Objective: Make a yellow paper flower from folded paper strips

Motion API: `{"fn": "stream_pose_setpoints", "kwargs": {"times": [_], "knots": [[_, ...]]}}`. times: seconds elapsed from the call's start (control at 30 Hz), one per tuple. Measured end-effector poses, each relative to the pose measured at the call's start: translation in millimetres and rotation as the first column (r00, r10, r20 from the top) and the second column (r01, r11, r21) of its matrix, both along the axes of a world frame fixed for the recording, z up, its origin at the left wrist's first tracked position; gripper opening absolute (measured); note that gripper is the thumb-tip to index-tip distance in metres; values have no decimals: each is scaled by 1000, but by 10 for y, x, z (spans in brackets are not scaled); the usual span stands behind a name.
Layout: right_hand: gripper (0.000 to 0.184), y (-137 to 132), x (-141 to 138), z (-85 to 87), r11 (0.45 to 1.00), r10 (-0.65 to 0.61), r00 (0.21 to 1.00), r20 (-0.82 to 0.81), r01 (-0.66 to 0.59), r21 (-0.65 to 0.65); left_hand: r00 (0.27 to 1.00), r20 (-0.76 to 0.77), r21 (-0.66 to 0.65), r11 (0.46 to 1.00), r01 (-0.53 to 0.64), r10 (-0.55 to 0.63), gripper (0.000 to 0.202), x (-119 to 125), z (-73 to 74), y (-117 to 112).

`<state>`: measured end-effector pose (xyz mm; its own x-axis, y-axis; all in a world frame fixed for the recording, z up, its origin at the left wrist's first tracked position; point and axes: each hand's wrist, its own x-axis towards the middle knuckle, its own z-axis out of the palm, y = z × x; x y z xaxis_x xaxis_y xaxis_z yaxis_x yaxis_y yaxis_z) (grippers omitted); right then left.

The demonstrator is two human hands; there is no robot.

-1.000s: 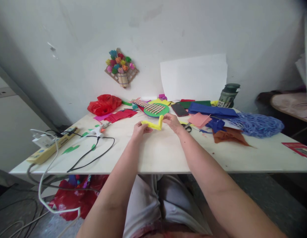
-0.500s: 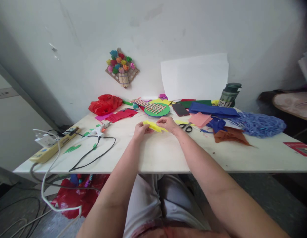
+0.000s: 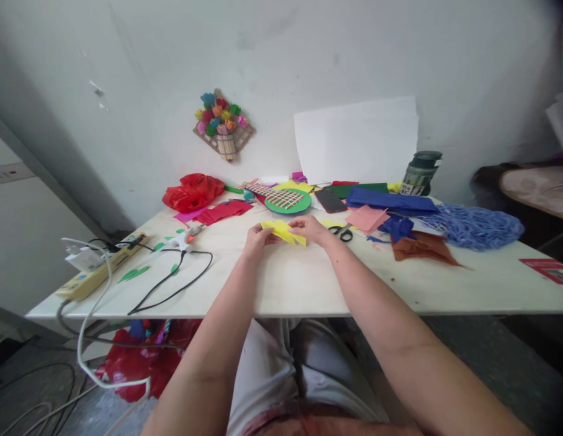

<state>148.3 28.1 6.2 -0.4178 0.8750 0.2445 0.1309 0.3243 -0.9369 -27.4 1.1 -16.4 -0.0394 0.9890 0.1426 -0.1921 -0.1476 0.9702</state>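
Note:
Between my hands is a creased piece of yellow paper (image 3: 283, 231), held just above the tabletop. My left hand (image 3: 259, 238) pinches its left end. With thumb and fingers, my right hand (image 3: 305, 228) grips its right part from above. A pair of black-handled scissors (image 3: 343, 234) lies just right of my right hand, beside a stack of salmon-pink paper squares (image 3: 367, 219). Directly beyond my hands rests a green oval piece (image 3: 288, 201) with a lattice of thin strips on it.
At the left sit a white glue gun (image 3: 181, 241) with a looping black cord and a yellow power strip (image 3: 102, 266). Red paper (image 3: 224, 211), a phone (image 3: 330, 201), blue folded paper (image 3: 390, 201), blue stringy bundle (image 3: 479, 228) and a dark bottle (image 3: 421, 174) line the back and right.
My right hand has shifted slightly, and the yellow paper's folds look more spread between my hands. The other things stay where they were.

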Motion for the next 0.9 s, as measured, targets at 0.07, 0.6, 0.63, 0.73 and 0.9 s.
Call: {"fn": "stream_pose_setpoints", "kwargs": {"times": [0.07, 0.6, 0.63, 0.73, 0.9], "knots": [[14, -1, 21, 7, 1000, 14, 1000, 9, -14, -11, 1000, 0, -2, 1000, 0, 0, 26, 3, 3, -4], [24, -59, 4, 96, 983, -123, 992, -15, 124, 139, 999, -46, -3, 1000, 20, -20, 27, 1, 15, -18], [24, -67, -13, 97, 979, -122, 993, -8, 121, 162, 998, -48, -3, 1000, 31, -31, 27, 1, 13, -18], [23, -60, -70, 68, 969, -114, 993, 25, 106, 223, 997, -55, -5, 999, 49, -50, 28, 4, 15, -25], [20, 9, -129, -20, 938, -187, 975, 118, 141, 315, 996, -67, -18, 998, 63, -64, 28, 19, 28, -42]]}}
